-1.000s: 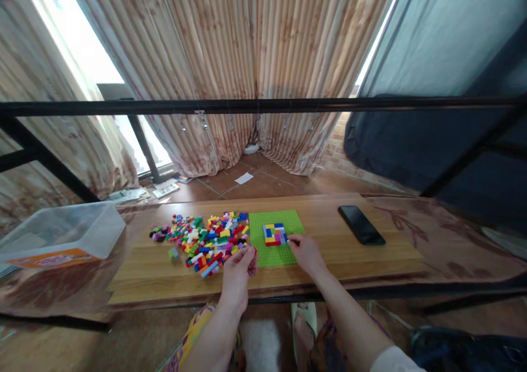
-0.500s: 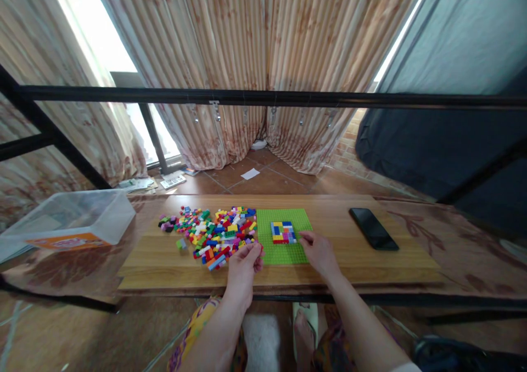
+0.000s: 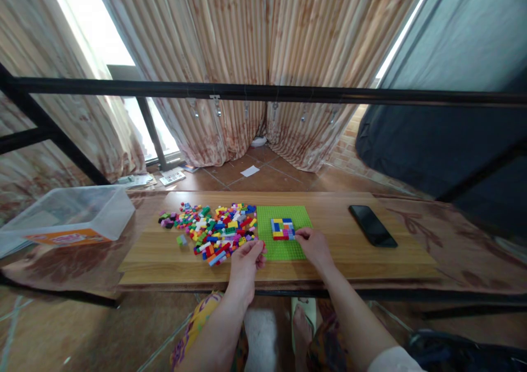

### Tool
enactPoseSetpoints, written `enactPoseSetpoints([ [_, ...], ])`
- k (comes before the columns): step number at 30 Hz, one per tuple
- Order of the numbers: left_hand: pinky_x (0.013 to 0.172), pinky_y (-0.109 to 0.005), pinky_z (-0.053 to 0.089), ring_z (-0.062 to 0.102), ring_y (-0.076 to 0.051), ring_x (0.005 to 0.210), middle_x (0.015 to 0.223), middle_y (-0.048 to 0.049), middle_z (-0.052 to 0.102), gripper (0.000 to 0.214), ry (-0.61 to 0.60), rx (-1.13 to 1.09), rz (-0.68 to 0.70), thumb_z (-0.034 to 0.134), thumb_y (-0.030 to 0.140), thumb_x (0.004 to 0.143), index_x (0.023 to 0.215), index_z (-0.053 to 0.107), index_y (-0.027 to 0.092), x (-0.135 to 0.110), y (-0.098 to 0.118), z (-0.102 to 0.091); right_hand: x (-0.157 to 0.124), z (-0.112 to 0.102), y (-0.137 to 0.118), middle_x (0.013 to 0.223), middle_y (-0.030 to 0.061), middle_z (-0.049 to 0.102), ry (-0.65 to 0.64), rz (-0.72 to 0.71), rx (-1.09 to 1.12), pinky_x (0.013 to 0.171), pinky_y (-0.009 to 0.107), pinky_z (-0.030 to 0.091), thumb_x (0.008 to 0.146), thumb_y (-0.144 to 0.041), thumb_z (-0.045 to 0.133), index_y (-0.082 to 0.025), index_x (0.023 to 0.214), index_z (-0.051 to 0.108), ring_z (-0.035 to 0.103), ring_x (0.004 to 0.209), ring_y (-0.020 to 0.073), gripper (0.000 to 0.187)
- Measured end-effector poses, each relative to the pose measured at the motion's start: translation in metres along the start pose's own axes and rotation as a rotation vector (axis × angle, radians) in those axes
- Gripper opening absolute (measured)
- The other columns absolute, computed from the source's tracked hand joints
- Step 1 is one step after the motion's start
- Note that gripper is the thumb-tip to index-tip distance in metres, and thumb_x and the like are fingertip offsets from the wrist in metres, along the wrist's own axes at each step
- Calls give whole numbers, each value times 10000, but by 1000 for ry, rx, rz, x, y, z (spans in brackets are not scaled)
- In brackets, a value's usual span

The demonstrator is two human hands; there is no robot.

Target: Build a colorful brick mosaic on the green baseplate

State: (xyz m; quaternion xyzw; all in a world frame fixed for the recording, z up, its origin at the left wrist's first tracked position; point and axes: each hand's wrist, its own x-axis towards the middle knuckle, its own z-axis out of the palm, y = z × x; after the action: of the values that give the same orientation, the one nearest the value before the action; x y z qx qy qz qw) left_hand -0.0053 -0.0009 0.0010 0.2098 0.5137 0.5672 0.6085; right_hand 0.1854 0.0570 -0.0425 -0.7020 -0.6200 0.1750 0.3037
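Head view: build (image 3: pixel 282 230) on a green plate (image 3: pixel 274 252), atop the bench (image 3: pixel 354 262), beside loose bricks (image 3: pixel 224 232).
Build: low, squarish patchwork; yellow and blue along the far edge, red at near left, purple and white among them.
Left hand (image 3: pixel 245 258): pinched on a red brick (image 3: pixel 264 245).
Right hand (image 3: pixel 315 246): fingertips at the build's right edge; cannot tell whether gripping.

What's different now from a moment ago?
The right hand had drawn slightly off the block build; now it has moved left, back close to the build's right edge. The left hand still pinches a small red piece. The loose bricks, green baseplate and phone stayed put.
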Motion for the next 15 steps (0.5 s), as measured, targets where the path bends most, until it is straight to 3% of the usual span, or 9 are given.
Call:
enactPoseSetpoints([
  [15,464,-175,371,502,-50,460,612,-4,637,388,-28,-16,-25,818,403,510,728,666,120,-1,-4,-1,3,1,1,758,45,728,-24,44,-42,677,281,452,758,-235,589,-197,742,729,655,732,192,147],
])
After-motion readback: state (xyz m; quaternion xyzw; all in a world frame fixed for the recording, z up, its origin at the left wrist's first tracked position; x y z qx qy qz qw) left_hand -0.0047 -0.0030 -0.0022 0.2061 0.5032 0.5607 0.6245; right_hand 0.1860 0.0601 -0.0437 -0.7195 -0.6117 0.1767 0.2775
